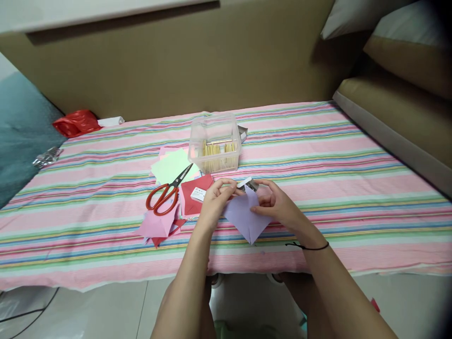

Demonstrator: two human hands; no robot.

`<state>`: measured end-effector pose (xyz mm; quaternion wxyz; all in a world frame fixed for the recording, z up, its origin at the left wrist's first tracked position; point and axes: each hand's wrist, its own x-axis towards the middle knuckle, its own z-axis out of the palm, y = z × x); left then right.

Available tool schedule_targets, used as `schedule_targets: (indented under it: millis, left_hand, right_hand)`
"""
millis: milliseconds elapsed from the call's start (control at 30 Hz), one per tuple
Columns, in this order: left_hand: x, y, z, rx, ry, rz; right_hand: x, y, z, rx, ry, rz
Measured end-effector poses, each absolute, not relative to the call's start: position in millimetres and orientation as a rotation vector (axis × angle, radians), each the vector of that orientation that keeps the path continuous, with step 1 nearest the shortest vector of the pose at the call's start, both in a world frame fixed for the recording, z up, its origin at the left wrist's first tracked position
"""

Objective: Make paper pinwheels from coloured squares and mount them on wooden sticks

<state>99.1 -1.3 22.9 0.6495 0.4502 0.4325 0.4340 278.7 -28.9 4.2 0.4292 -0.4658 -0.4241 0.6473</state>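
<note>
A sheet of purple paper [245, 217], with a slit or fold at its lower corner and a raised flap at its top, is between my two hands. My left hand [219, 194] is closed, thumb and fingers pinching at the paper's upper left edge. With its thumb on the front face and fingers behind, my right hand [278, 205] grips the paper's right side. Just behind the raised flap is a small white and dark grey object [247, 182], partly hidden; its kind and whether a finger touches it I cannot tell.
A clear plastic box [214, 136] of thin wooden sticks stands behind my hands. To the left lie orange-handled scissors [164, 194], pale green paper [171, 165], red paper [190, 205] and pink paper [158, 223]. A red plastic bag [77, 123] sits far left on the striped cloth [335, 165].
</note>
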Motion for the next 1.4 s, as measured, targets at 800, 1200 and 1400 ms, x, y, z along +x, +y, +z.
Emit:
schedule_targets:
  millis: [800, 1200, 1400]
  left_hand:
    - [97, 1, 11, 1.294, 1.058, 0.807]
    - [99, -1, 17, 1.298, 1.119, 0.839]
    - [100, -1, 17, 1.295, 1.118, 0.842]
  right_hand:
    - [279, -29, 8, -1.155, -1.054, 1.607]
    - [277, -29, 5, -1.199, -1.037, 1.556]
    - [276, -29, 6, -1.211, -1.016, 1.559]
